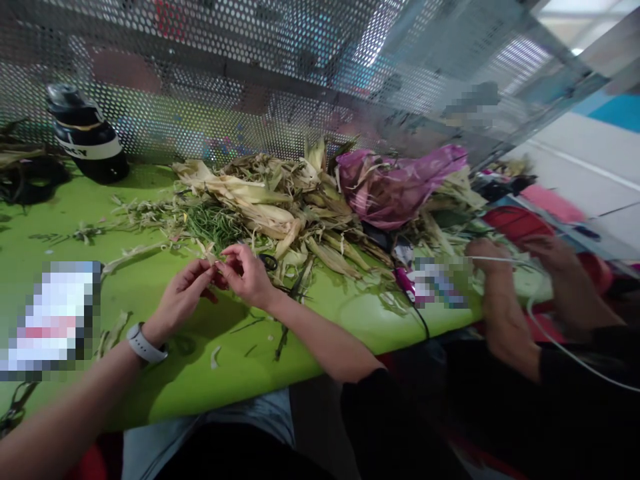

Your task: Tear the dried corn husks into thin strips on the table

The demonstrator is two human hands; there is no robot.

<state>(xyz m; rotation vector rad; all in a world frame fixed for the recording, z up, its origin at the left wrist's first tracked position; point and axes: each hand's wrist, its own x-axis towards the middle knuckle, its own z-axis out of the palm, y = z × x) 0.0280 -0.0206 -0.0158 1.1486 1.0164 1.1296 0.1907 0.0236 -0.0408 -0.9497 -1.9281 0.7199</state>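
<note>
My left hand and my right hand meet over the green table, fingertips pinched together on a small strip of dried husk. A white watch sits on my left wrist. Just beyond my hands lies a big pile of dried corn husks and green stems. Black scissors lie right behind my right hand.
A pink plastic bag rests on the pile. A black-and-white bottle lies at the back left by the perforated metal screen. To my right a co-worker's hands work with a white cord.
</note>
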